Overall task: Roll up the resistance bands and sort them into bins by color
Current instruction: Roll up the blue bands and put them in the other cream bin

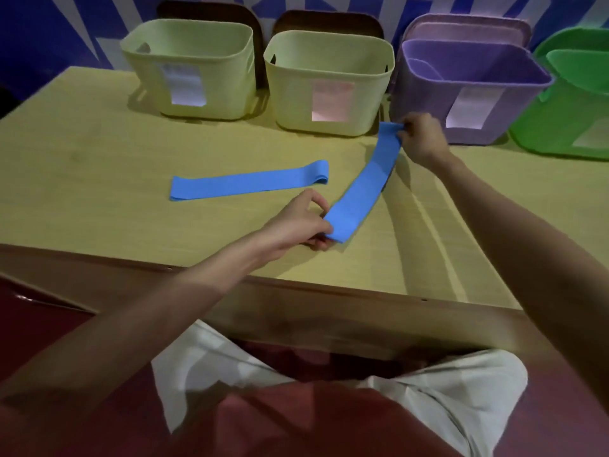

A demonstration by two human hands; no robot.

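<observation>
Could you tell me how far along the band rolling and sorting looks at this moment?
Early. Done: nothing shows rolled or binned; most bin interiors are hidden. In hand: the left hand and right hand pinch opposite ends of one blue band, stretched flat. Left: roll it, then the second blue band lying flat on the table.

Far edge of bench (99, 153) walled by four bins in a row: two cream bins (194, 70) (329, 84), purple bin (468, 90), green bin (566, 107), nearly touching. Flat blue band (244, 183) lay mid-bench. Open surface left of it and along the near edge.
</observation>
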